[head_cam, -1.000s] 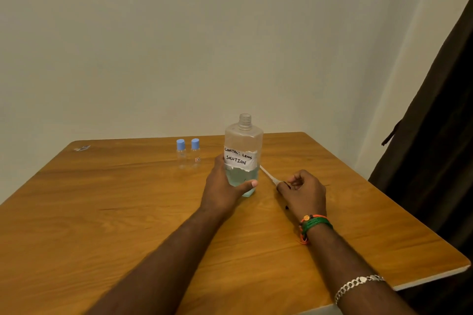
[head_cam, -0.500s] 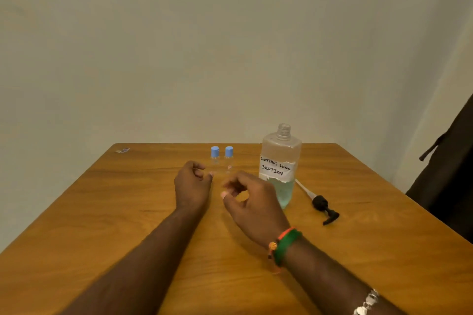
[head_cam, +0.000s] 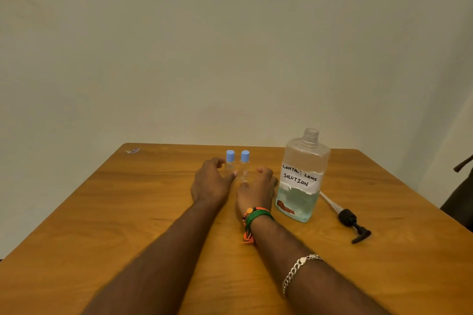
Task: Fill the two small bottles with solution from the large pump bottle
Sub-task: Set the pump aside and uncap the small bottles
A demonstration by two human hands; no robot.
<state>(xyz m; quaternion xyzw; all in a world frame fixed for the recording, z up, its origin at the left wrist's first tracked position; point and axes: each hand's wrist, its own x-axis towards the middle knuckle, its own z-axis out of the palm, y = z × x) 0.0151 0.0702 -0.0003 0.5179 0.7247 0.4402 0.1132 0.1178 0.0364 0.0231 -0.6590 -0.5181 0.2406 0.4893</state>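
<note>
Fingers of left hand [head_cam: 211, 181] and right hand [head_cam: 257, 190] curled loosely apart, flanking two small bottles [head_cam: 238, 165]; grip unclear.

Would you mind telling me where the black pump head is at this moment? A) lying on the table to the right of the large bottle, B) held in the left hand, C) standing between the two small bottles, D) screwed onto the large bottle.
A: the pump head lies on the table right of the large bottle, whose threaded neck stands open.
</note>
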